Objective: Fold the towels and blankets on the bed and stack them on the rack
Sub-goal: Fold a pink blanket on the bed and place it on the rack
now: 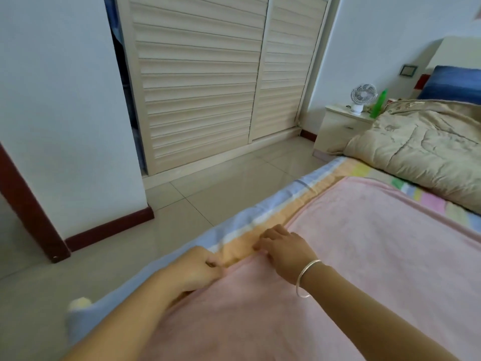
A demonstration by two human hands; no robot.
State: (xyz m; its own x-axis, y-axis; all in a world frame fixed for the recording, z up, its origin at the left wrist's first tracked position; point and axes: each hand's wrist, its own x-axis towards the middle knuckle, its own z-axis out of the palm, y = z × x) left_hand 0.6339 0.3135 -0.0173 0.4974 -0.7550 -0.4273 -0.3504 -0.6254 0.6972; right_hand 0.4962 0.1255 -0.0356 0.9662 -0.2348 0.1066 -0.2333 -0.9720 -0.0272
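A pale pink blanket [364, 243] lies spread flat over the bed, its left edge running along the striped sheet [273, 212]. My left hand [197, 269] pinches that edge near the bed's side, fingers curled round the fabric. A short way farther along the same edge, my right hand [283, 248], with a silver bangle on its wrist, grips the blanket with curled fingers. Both forearms reach in from the bottom of the view. No rack is in view.
A beige quilt [421, 152] lies bunched at the head of the bed beside a blue pillow [453, 84]. A nightstand [341, 126] carries a small fan [361, 97] and a green bottle [378, 105]. Louvred wardrobe doors [208, 79] face the tiled floor [182, 204].
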